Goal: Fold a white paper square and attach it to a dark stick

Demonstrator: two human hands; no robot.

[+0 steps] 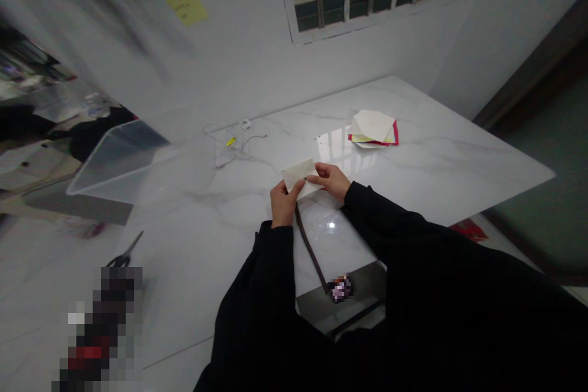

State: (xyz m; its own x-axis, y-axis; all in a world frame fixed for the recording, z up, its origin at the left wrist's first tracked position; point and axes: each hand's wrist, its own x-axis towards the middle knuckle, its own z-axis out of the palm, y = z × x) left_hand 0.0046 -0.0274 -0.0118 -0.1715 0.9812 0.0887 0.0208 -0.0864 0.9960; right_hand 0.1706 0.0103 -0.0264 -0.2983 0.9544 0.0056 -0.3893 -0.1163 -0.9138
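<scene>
Both my hands hold a folded cream sheet of paper (299, 174) just above the white marble table (459, 159). My left hand (283, 202) pinches its lower left edge, fingers closed on it. My right hand (331, 179) grips the right edge, thumb on top. My sleeves are black. A thin dark strap (310, 249) hangs down from below the paper towards me.
A stack of cream, yellow and red papers (374, 128) lies at the far right. A clear plastic box (120, 160) stands at the left. A white cable with a yellow tag (230, 142) lies behind. Scissors (125, 253) rest near the left front.
</scene>
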